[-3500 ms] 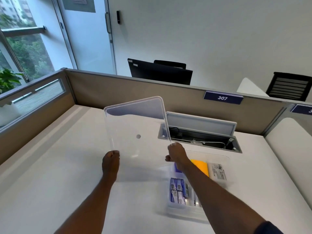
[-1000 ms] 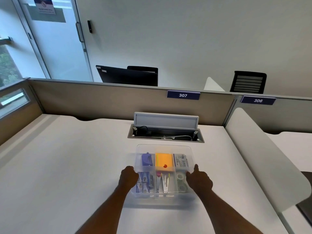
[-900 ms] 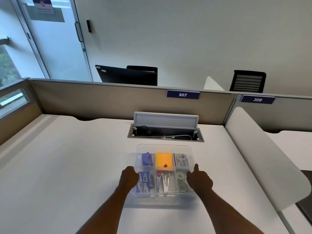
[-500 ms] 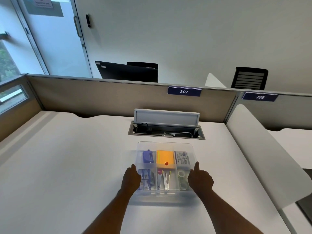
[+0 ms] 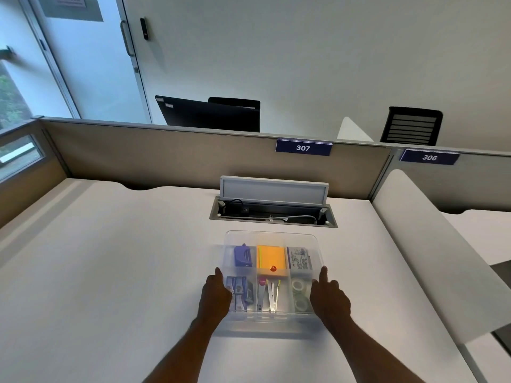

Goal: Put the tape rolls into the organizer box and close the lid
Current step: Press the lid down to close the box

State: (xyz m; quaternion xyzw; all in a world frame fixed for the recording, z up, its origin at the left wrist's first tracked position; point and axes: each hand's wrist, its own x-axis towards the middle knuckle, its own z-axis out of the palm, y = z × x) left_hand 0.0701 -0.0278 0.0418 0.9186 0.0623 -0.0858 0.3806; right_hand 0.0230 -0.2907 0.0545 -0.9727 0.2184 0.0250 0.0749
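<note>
A clear plastic organizer box (image 5: pixel 272 236) lies on the white desk in front of me with its clear lid (image 5: pixel 315 244) flat on top. Two clear tape rolls (image 5: pixel 300 295) lie in its near right compartment, seen through the lid. My left hand (image 5: pixel 215 295) presses on the box's left side near the front, thumb pointing forward along the edge. My right hand (image 5: pixel 329 297) rests against the right side the same way. Other compartments hold a purple punch, orange notes, a labelled packet and staple boxes.
An open cable hatch (image 5: pixel 273 211) with a raised flap sits in the desk just behind the box. A beige partition (image 5: pixel 166 153) with a "307" tag closes off the far edge. A white divider panel (image 5: pixel 431 250) borders the right side.
Earlier both hands held the lid upright to the left of the box. It now lies on the box, and my hands have slid forward a little along its two sides.
</note>
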